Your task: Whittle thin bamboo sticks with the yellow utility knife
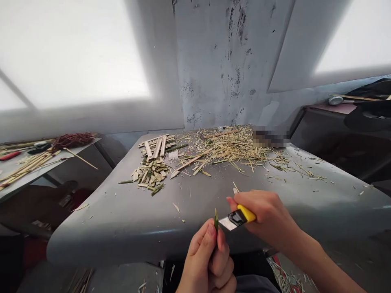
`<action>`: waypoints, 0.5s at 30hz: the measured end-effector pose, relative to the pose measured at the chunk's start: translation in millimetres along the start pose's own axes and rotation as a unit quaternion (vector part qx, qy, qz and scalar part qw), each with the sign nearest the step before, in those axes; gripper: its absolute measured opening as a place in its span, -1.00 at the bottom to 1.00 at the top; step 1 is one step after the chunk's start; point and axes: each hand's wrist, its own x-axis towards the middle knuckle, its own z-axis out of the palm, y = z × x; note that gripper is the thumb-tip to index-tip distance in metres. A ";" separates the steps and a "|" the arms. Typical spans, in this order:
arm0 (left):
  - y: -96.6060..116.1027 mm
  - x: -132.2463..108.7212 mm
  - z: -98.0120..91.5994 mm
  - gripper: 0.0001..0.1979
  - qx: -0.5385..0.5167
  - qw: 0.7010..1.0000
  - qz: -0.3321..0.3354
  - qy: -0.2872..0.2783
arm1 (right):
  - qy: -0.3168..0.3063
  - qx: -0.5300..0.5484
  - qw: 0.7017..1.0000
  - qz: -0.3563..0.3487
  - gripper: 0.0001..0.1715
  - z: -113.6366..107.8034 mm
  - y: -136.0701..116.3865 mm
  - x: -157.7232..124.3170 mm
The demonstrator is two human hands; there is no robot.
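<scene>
My left hand (pixel 210 258) is closed around a small green bamboo sliver (pixel 216 219), whose pointed tip sticks up between thumb and fingers. In my right hand (pixel 265 213) is a yellow utility knife (pixel 246 213), its blade pointing left, close beside the sliver. Whether the edge touches the sliver I cannot tell. A thin pale piece (pixel 235 187) shows just beyond the right fingertips. Both hands are over the near edge of the grey table (pixel 122 215). Ahead on the left lies a pile of short cut bamboo pieces (pixel 151 173).
Flat bamboo strips (pixel 155 146) are stacked behind the cut pieces. A heap of shavings (pixel 238 146) spreads across the table's back. A side table (pixel 51 165) at left carries long sticks and a reddish tangled bundle (pixel 73 140). More scraps (pixel 287 276) lie below.
</scene>
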 end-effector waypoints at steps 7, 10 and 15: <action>-14.9 0.0 -4.0 -0.61 0.010 1.000 0.009 0.020 | -0.010 -0.089 0.996 0.010 -0.55 17.5 10.9 8.7; -31.0 -0.4 -6.3 -0.57 0.021 0.999 -0.002 0.031 | 0.018 -0.234 0.958 0.164 -0.65 15.3 34.1 23.3; -19.4 3.8 -6.2 -0.61 0.000 0.998 0.002 0.057 | 0.100 -0.238 0.954 0.155 -0.61 -4.6 39.0 34.3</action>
